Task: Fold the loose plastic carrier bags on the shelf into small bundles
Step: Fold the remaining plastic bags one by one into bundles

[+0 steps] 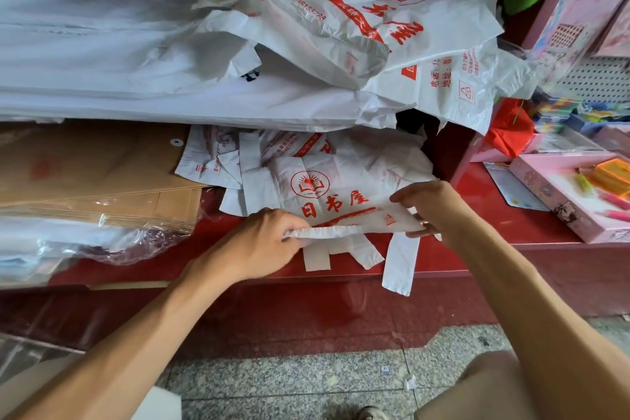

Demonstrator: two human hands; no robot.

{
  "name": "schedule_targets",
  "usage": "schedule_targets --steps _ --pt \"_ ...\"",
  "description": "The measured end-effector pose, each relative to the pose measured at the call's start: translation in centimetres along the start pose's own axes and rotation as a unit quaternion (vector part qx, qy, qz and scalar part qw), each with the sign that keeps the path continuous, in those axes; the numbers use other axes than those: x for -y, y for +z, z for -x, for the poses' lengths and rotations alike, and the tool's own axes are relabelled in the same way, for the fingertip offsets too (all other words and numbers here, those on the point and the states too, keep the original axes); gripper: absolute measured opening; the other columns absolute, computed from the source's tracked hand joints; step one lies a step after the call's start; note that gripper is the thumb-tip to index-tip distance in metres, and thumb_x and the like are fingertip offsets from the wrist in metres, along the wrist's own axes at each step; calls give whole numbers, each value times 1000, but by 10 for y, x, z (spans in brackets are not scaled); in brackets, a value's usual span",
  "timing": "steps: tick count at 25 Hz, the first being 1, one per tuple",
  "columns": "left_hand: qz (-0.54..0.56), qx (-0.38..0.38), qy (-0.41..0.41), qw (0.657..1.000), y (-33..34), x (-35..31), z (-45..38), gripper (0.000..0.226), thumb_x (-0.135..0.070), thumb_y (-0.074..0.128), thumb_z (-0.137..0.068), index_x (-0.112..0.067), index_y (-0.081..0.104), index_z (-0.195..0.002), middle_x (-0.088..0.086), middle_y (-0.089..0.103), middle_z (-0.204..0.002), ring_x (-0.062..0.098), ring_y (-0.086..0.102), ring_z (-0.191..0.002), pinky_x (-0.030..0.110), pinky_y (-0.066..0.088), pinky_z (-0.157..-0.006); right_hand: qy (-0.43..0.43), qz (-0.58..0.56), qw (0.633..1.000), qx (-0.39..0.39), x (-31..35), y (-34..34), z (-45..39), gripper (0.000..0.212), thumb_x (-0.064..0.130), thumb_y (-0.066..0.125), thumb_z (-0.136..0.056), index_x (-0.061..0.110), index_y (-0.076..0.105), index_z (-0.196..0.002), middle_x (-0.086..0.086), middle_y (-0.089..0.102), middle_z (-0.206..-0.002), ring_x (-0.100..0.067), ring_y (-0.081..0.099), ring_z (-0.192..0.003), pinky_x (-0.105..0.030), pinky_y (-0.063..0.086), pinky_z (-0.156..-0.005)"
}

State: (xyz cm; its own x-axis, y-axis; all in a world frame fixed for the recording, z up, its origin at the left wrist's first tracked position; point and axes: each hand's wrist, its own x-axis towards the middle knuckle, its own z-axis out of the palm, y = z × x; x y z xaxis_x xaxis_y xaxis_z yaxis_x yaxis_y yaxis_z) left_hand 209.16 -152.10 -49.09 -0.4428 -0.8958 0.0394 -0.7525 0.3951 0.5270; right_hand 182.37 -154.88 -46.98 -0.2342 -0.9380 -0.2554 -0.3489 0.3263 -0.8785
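White plastic, printed in red: the carrier bag [344, 196] lies on the red shelf [484, 215], its near edge gathered into a folded strip along the shelf front. My left hand [259, 242] pinches the left end of that strip, fingers curled round it. My right hand [426, 204] grips the right end, thumb on top, fingers underneath. Hands are apart, one at each end of the fold, the bag's printed face spread between and behind them. Two handle loops [399, 266] hang down over the shelf's front lip.

Behind this bag, more loose bags [218, 157] lie crumpled flat on the same shelf. Above, a heap of printed bags [392, 27] spills over a stack of plain white sheets [119, 54]. Left of my left hand: brown cardboard [88, 164] and clear plastic wrap [102, 242]. Right side: a pink box [572, 194] holding small coloured items, too blurred to identify. Speckled stone floor [306, 368] below.
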Motion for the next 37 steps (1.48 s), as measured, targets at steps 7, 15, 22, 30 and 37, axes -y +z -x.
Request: schedule_targets --steps 7,15,22,30,37 --pt "141 -104 -117 978 -12 16 -1 18 -29 77 -79 -22 62 -72 -13 61 -55 4 49 -51 26 37 -51 -220 171 926 256 7 9 14 66 49 76 -77 36 49 -136 18 57 -130 -1 48 -125 -25 38 -102" --pt "224 -118 -216 943 -32 33 3 24 -23 83 -74 -18 60 -78 -4 54 -72 12 46 -69 26 32 -61 -170 124 967 142 0 14 1 16 23 69 -90 10 75 -83 -4 71 -76 -21 61 -68 -39 50 -68" --pt "345 -179 -233 891 -18 44 -4 12 -26 78 -81 -16 71 -78 -4 74 -87 12 66 -94 17 43 -76 -65 220 973 33 -9 35 -9 35 22 58 -91 3 50 -63 -6 40 -64 -18 38 -60 -28 31 -56" --pt "128 -219 -243 936 -3 48 -10 16 -19 69 -88 -12 71 -102 3 70 -91 23 64 -85 26 45 -71 -74 282 957 -2 -13 33 -19 26 9 54 -85 12 54 -60 -5 49 -63 -18 46 -59 -24 35 -49" --pt "91 -169 -246 950 4 63 -14 45 -34 70 -84 -15 42 -55 -4 34 -46 20 37 -50 28 24 -53 -78 291 952 -52 -19 29 -27 28 19 46 -96 0 68 -96 -16 62 -91 -28 56 -80 -31 43 -66"
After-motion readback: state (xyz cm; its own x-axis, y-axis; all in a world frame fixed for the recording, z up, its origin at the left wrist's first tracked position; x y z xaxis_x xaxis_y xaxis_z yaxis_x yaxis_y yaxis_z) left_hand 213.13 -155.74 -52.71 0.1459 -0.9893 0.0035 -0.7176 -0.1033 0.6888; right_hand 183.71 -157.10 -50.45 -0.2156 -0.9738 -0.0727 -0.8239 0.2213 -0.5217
